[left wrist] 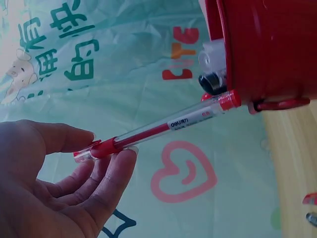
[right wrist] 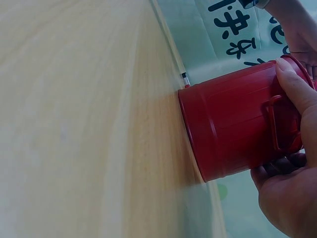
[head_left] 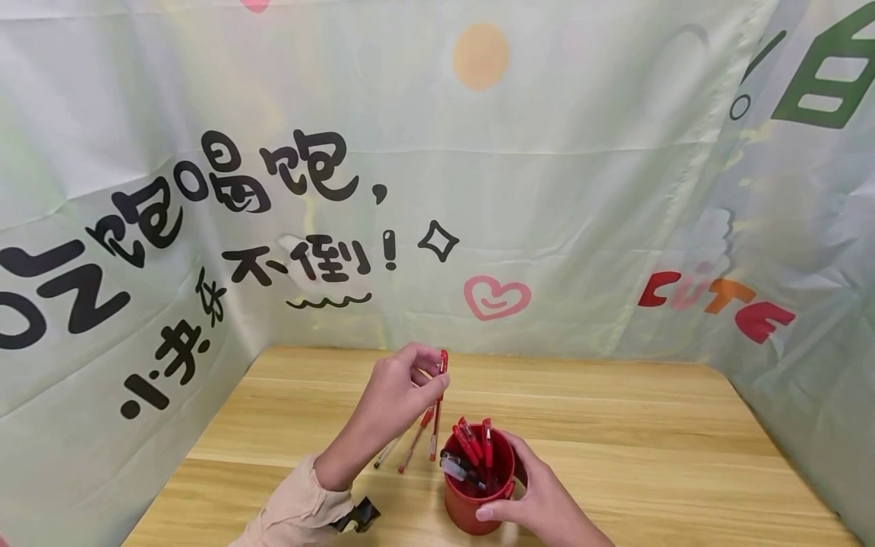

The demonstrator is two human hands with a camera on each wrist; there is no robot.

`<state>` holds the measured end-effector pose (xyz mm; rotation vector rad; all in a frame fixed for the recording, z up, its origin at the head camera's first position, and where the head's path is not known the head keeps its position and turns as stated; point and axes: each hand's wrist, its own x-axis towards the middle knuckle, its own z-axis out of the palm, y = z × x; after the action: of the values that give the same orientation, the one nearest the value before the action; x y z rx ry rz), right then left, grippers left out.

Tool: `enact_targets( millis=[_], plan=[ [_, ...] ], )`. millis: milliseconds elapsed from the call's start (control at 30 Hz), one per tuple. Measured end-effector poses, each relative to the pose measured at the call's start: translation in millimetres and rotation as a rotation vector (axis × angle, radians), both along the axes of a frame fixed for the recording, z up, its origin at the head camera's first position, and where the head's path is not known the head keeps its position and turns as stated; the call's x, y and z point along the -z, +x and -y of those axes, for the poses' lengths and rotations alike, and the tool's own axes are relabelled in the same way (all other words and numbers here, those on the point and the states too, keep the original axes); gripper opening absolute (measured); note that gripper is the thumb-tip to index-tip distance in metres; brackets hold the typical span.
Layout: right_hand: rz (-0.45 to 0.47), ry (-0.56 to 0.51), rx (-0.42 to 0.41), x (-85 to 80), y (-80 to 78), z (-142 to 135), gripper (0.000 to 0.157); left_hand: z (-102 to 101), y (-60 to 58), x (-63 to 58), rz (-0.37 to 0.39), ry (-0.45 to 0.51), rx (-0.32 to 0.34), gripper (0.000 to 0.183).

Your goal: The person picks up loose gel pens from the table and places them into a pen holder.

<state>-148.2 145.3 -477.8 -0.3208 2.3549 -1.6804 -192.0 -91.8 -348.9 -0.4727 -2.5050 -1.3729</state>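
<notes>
A clear-barrelled pen with red ends [left wrist: 166, 126] is pinched between the thumb and fingertips of my left hand [head_left: 399, 391]. It points downward in the head view, just left of a red pail [head_left: 472, 513]. My right hand [head_left: 540, 490] grips the pail from the right, thumb on its near side, with the other fingers partly hidden behind it. Inside the pail several red pens [head_left: 488, 441] and black-and-clear pens [head_left: 459, 469] lean with their ends above the rim. The pail's small handle [right wrist: 276, 124] shows in the right wrist view.
Behind the left hand, a red pen [head_left: 415, 444] and a black-ended pen [head_left: 385, 456] lie on the wooden table [head_left: 615, 433]. A printed cloth [head_left: 581, 190] hangs round the table's back and sides. A black wrist mount [head_left: 358, 516] sits at the left sleeve.
</notes>
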Motion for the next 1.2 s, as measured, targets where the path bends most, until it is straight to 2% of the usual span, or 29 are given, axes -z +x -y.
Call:
enact_targets(
  millis=[233, 500, 933, 1200],
  plan=[
    [-0.005, 0.006, 0.006, -0.8, -0.2, 1.2, 0.096, -0.2, 3.1, 1.8, 0.079, 0.037, 0.009, 0.022],
    [-0.002, 0.017, 0.008, 0.5, -0.6, 0.4, 0.097, 1.2, 8.0, 4.7, 0.087, 0.054, 0.016, 0.023],
    [0.002, 0.022, 0.005, 1.9, -0.1, -0.6, 0.095, -0.2, 12.8, 3.7, 0.012, 0.136, 0.056, 0.021],
    [-0.003, 0.012, 0.004, 2.8, -0.4, -0.4, 0.095, -1.7, 12.9, 5.4, 0.002, 0.187, 0.096, 0.021]
  ],
)
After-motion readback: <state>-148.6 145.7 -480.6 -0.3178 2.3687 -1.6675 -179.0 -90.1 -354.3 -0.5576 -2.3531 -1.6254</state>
